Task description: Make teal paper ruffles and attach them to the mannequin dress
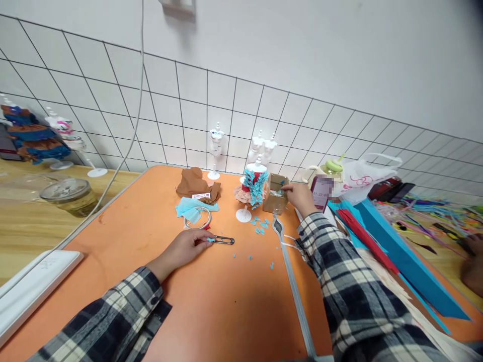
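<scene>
My left hand (188, 247) rests on the orange table (151, 281), its fingers pinched on a small light-blue scrap beside a dark metal clip (223, 240). My right hand (301, 197) reaches to a small cardboard box (274, 200), fingertips closed on something at the box's open top; I cannot make out what. Left of the box stands a small white mannequin stand (252, 193) dressed in blue, red and peach pieces. Tiny blue cut-outs (260, 226) lie scattered on the table between the hands.
Brown fabric (196, 185), blue cloth and a ring (198, 216) lie behind my left hand. Bare white mannequins (216, 146) stand by the wire grid. A jar (70, 195) sits left; blue sheets (400, 251), a plastic bag (362, 177) and another person's hand (473, 266) are right.
</scene>
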`<state>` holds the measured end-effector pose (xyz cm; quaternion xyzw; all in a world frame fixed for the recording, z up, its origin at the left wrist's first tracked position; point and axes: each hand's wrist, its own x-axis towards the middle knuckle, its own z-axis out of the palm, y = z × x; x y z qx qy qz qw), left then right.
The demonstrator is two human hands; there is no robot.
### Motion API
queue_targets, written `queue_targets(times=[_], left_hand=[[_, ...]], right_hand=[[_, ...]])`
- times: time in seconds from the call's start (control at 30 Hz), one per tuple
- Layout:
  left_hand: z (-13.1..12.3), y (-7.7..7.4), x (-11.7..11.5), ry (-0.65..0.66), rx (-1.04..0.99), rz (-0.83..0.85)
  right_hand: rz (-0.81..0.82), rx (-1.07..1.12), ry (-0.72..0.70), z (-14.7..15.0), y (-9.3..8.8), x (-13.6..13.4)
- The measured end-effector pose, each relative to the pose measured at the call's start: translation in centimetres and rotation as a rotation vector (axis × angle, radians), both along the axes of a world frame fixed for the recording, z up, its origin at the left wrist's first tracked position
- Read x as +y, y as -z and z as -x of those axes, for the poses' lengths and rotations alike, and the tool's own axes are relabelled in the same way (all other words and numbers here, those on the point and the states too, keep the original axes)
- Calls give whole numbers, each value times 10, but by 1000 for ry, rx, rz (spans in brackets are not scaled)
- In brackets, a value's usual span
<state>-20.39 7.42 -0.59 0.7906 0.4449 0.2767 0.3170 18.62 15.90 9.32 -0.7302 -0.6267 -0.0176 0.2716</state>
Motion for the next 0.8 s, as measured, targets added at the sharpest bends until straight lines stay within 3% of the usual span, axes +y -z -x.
queue_targets(times=[0.13, 0.23, 0.33, 0.43, 0.6, 0.7, 0.8], left_hand=[[0, 0, 3, -12, -51, 126], [0, -2, 3, -36, -78, 162], [-1, -3, 1, -64, -64, 159], [-2, -4, 1, -65, -38, 150], [-2, -4, 1, -78, -10, 141], [-2, -3, 1, -84, -8, 148], [-3, -4, 1, -87, -12, 155]], right_hand=[[34, -38, -45, 5, 7, -5], [-108, -32, -44, 3, 8, -19], [-269, -4, -74, 1, 12, -46], [-274, 41, -148, 3, 25, -85], [4, -1, -458, 18, 66, -161], [196, -85, -487, 34, 87, -195], [317, -119, -501, 59, 95, -216]])
